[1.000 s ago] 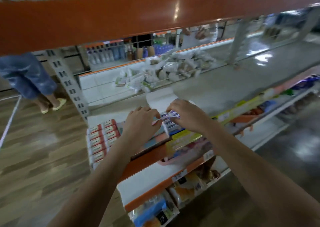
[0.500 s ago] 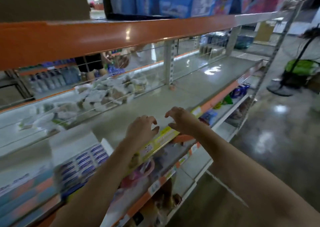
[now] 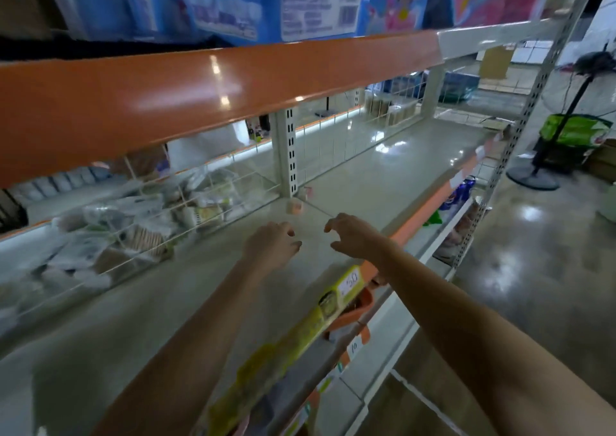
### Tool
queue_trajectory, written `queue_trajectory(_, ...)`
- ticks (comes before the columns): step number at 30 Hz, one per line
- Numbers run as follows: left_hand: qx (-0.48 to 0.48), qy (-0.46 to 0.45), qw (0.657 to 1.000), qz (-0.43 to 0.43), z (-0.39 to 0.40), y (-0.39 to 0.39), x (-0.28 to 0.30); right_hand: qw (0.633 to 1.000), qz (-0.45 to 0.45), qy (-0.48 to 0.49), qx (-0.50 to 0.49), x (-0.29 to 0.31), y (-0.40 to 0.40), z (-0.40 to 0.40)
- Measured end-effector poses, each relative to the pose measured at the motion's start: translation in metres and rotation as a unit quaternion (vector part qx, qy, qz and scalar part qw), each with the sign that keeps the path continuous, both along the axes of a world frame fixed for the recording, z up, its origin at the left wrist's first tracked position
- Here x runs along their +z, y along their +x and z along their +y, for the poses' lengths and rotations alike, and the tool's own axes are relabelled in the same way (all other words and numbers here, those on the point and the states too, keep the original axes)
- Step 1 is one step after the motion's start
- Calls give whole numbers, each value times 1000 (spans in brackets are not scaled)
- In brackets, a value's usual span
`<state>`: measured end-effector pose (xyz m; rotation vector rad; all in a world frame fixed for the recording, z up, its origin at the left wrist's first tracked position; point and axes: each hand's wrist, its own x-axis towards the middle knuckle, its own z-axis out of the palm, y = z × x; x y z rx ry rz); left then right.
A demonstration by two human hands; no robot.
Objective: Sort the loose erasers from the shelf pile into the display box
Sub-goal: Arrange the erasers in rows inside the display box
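Both hands reach out over the shelf (image 3: 366, 182), side by side and a little apart, above its bare grey surface. The left hand (image 3: 270, 243) has its fingers loosely curled and holds nothing. The right hand (image 3: 353, 237) is also empty, its fingers bent like a claw with thumb and forefinger apart.

Just beyond the hands, near the foot of the white upright (image 3: 288, 155), two small pinkish items (image 3: 295, 207) sit on the shelf; they may be erasers, but they are too blurred to tell. The display box is out of view.

Behind a wire grid (image 3: 186, 209) at the back left of the shelf lies a heap of clear-wrapped packets (image 3: 110, 232), on the far side of the grid from the hands. An orange beam (image 3: 200, 92) crosses overhead, with blue and pink boxes (image 3: 300, 2) standing on the level above it.

Along the shelf's front edge runs a yellow strip (image 3: 293, 342) with a white price tag (image 3: 350, 280), turning to orange further right. Below it, on a lower shelf, an orange basket (image 3: 356, 312) shows. To the far right a standing fan (image 3: 563, 109) is on the glossy floor (image 3: 533, 285), beside a green bag (image 3: 573, 132).
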<state>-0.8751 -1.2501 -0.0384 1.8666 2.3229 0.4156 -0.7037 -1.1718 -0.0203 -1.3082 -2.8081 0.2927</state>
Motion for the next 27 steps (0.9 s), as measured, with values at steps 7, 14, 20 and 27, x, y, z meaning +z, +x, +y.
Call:
queue_trajectory(7, 48, 15, 999, 6, 78, -20, -15, 1000, 8, -15, 24, -15, -15, 93)
queue_trajectory(14, 146, 63, 987, -35, 131, -17, -30, 995, 14, -27, 91, -25, -45, 187)
queue_trajectory(20, 250, 14, 968, -34, 160, -10, -37, 979, 49, -23, 196, -29, -73, 238)
queue_trajectory(27, 324, 27, 945, -45, 163, 4, -36, 955, 71, -35, 286, -43, -93, 258)
